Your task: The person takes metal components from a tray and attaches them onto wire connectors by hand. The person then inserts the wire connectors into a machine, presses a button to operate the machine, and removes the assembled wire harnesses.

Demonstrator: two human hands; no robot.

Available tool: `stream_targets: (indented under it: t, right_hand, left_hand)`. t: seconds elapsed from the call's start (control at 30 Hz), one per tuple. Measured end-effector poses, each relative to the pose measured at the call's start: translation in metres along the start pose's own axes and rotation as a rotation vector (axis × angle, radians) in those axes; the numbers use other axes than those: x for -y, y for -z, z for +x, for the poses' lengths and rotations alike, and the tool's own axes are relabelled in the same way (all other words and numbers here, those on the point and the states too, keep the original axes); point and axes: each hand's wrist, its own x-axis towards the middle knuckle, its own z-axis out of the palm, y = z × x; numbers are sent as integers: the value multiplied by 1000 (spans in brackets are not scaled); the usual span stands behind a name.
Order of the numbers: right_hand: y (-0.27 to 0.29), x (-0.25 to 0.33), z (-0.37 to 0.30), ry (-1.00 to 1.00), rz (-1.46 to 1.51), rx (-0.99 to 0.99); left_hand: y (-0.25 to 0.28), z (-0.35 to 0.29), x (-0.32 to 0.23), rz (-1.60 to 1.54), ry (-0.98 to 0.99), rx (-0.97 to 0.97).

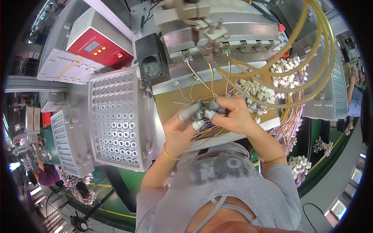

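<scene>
Over the brown work board (165, 112) my two hands meet, with grey covers on several fingertips. My left hand (179, 128) pinches a small green circuit board (200, 115) between thumb and fingers. Close against it, my right hand (237, 116) is closed in a pinch; its fingertips hide what they hold. Thin purple, yellow and white wires (202, 132) run out below the fingers. Beyond the hands, wires (198, 75) lead up to small green boards (187, 57) seated in a metal fixture (237, 47).
White connectors (256, 95) lie heaped right of my hands, beside a thick wire bundle (289, 112). Clear yellowish tubing (328, 66) loops overhead from a nozzle assembly (211, 35). To the left are a black box (153, 54), a tray of round metal parts (116, 120) and a red control box (99, 48).
</scene>
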Motion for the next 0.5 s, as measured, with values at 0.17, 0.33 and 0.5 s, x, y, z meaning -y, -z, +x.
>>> stream_targets:
  t: [0.17, 0.33, 0.5]
  right_hand:
    - [2, 5, 1, 310, -257, -40]
    - [-1, 2, -3, 103, -201, -10]
    - [9, -3, 0, -182, -61, 74]
  left_hand:
    - [0, 5, -4, 351, -123, 38]
    - [-8, 9, 5, -79, 166, -117]
    - [-13, 20, 5, -440, 305, -56]
